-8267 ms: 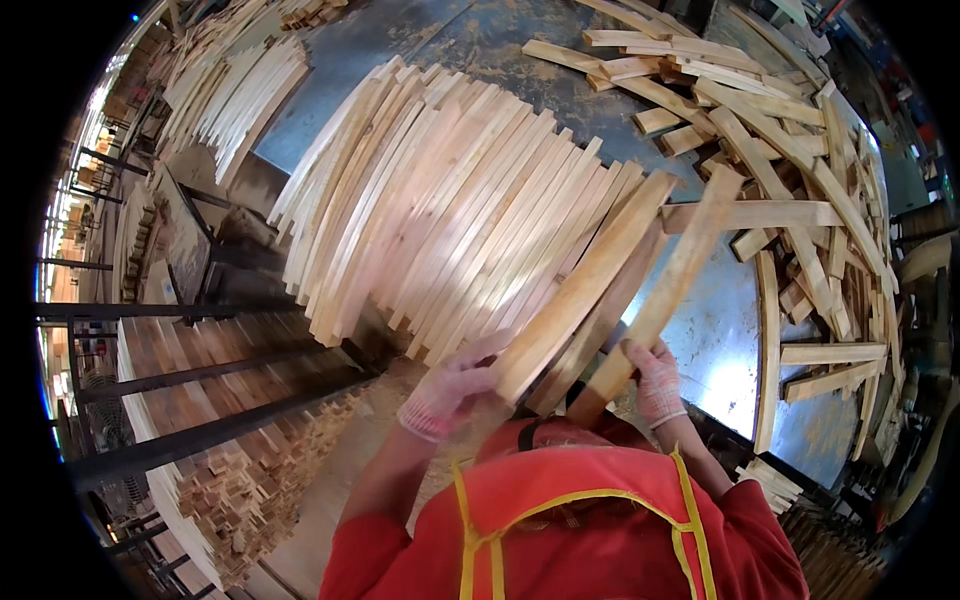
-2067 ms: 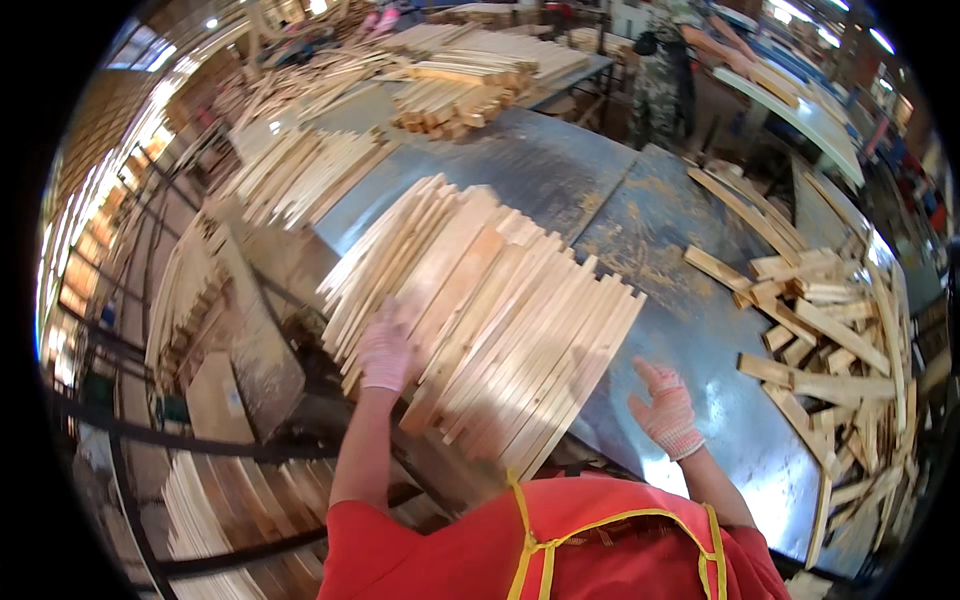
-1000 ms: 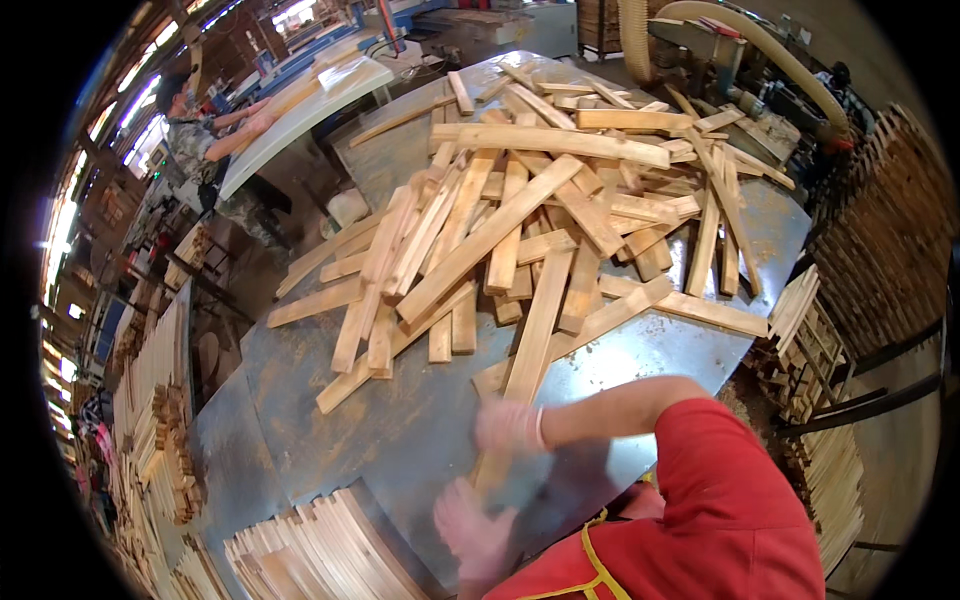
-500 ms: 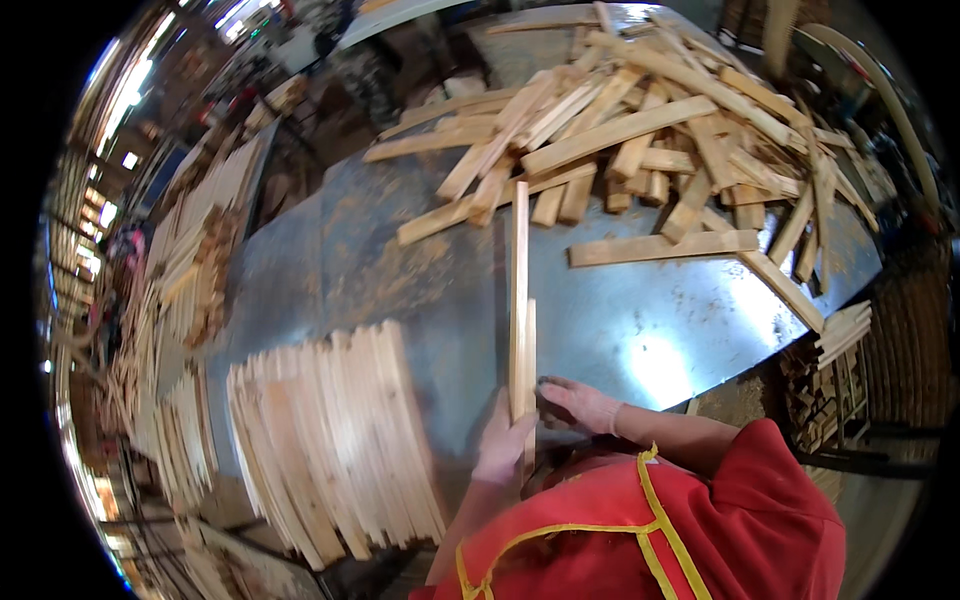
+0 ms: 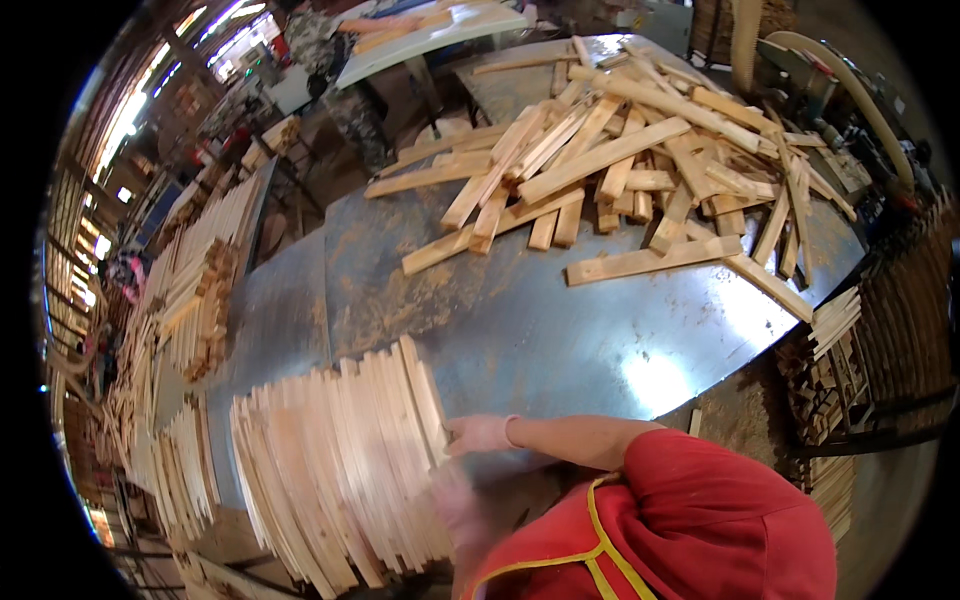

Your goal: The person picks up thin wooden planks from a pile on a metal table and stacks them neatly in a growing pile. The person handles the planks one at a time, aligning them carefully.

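Note:
A row of pale wooden strips [image 5: 330, 450] lies side by side on the metal table, left of my body. At its right edge a wooden strip [image 5: 428, 395] stands slightly proud at the far end. My right hand [image 5: 482, 435] reaches across from the right, its fingers closed against the side of that strip near its middle. Nearer to me, my left hand [image 5: 460, 508] is beside the row's right edge, smeared by motion, so its fingers cannot be made out.
A loose heap of wooden pieces [image 5: 620, 150] covers the far side of the metal table [image 5: 530, 330]. Strip stacks [image 5: 185, 460] stand at the left, and more wood [image 5: 825, 370] is stacked low at the right. Another person [image 5: 350, 110] stands by a white-topped table [image 5: 440, 45].
Both hands moved left with the upright wooden strips, which now lie against the row's right edge. My left hand now blurs beside the row. The view has shifted slightly.

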Demonstrator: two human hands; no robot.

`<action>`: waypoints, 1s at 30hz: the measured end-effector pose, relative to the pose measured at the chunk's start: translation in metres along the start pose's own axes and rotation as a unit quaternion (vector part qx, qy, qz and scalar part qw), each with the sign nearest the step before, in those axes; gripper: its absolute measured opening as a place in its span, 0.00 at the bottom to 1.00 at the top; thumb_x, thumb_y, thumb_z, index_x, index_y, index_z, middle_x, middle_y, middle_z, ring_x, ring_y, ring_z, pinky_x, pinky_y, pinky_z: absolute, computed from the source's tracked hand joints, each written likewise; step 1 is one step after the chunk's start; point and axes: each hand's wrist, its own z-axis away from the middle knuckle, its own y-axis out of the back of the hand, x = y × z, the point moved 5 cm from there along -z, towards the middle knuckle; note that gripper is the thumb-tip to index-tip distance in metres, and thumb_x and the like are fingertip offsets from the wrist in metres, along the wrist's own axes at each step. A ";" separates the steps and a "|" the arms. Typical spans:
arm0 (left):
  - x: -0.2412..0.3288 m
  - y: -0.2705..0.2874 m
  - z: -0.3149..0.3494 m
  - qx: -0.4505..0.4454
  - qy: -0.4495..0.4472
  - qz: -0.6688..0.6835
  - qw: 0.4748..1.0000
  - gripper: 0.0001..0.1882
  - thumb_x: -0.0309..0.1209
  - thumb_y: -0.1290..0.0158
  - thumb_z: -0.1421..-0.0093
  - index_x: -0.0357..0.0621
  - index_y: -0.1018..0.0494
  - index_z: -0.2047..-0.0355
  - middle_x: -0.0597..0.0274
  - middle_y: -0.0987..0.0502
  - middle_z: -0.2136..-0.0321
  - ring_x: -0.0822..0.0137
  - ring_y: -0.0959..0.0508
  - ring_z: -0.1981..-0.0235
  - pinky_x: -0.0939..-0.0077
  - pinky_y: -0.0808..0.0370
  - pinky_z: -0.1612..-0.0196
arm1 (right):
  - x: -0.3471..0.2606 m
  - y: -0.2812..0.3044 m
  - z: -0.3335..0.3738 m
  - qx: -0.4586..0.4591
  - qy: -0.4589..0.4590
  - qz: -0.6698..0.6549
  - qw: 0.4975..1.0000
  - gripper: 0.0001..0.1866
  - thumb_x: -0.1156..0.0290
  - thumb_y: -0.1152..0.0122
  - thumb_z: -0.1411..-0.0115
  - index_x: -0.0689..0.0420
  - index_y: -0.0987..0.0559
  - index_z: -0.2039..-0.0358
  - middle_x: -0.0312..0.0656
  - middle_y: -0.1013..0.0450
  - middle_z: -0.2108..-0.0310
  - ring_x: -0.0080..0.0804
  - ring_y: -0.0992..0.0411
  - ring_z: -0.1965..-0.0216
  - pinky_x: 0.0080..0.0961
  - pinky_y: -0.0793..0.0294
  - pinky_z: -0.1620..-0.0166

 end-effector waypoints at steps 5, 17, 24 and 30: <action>-0.014 0.009 0.027 0.235 -0.017 -0.165 0.958 0.36 0.46 0.48 0.37 0.43 0.34 0.32 0.45 0.32 0.34 0.44 0.31 0.36 0.44 0.36 0.33 | -0.014 0.216 0.066 0.231 0.007 0.358 0.905 0.20 0.64 0.33 0.50 0.54 0.21 0.55 0.52 0.21 0.58 0.58 0.23 0.51 0.49 0.23 0.50; 0.297 0.081 -0.077 0.063 -0.312 0.004 0.948 0.47 0.53 0.31 0.49 0.46 0.34 0.33 0.52 0.29 0.38 0.46 0.32 0.35 0.43 0.35 0.36 | 0.009 0.341 0.112 0.110 0.147 0.564 0.805 0.25 0.59 0.33 0.46 0.54 0.19 0.49 0.46 0.19 0.60 0.50 0.20 0.56 0.47 0.24 0.52; 0.295 0.040 -0.096 -0.109 -0.186 0.019 0.976 0.43 0.56 0.36 0.43 0.52 0.35 0.32 0.53 0.22 0.48 0.54 0.22 0.45 0.56 0.26 0.42 | -0.005 0.616 0.095 0.352 0.056 0.587 0.727 0.22 0.63 0.29 0.50 0.52 0.21 0.54 0.46 0.20 0.57 0.50 0.23 0.52 0.46 0.27 0.46; 0.204 0.017 -0.039 -0.077 0.083 0.386 0.916 0.41 0.56 0.40 0.37 0.47 0.33 0.31 0.46 0.23 0.41 0.46 0.23 0.41 0.59 0.27 0.39 | 0.009 0.487 0.107 0.200 -0.009 0.304 0.931 0.30 0.56 0.36 0.34 0.64 0.26 0.39 0.54 0.18 0.58 0.47 0.20 0.59 0.40 0.21 0.55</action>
